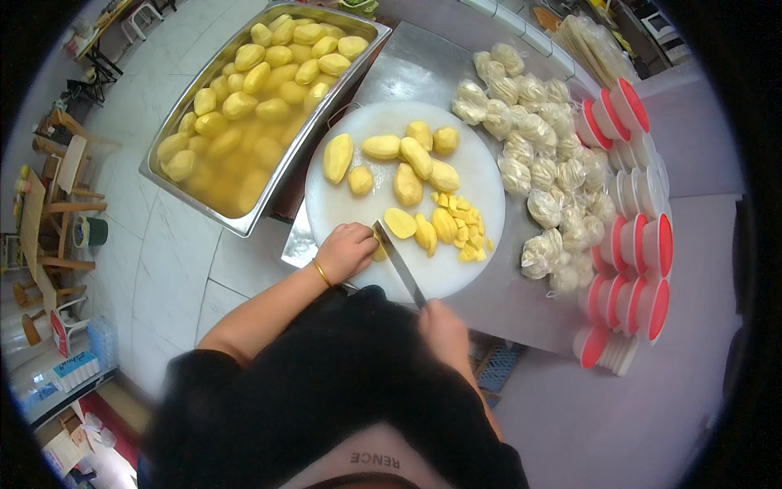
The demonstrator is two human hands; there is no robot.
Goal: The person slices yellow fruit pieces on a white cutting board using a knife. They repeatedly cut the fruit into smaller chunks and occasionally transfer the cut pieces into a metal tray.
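My right hand (445,330) grips the handle of a kitchen knife (400,266), its blade angled away to the upper left. With bent fingers, my left hand (346,252) steadies a peeled potato piece (379,252) against the blade; the hand and knife partly hide it. Both are over the near side of a round white cutting board (327,214). Just beyond the blade lies a flat-cut potato piece (400,223), with sliced potato (425,235) to its right. Diced potato (469,229) is heaped at the board's right. Several whole peeled potatoes (408,184) rest farther back.
A deep steel pan (259,217) of peeled potatoes in cloudy water stands left of the board. Knotted plastic bags (540,171) of pale food cover the metal table (409,58) to the right. Stacked tubs with red rims (657,244) stand beyond them.
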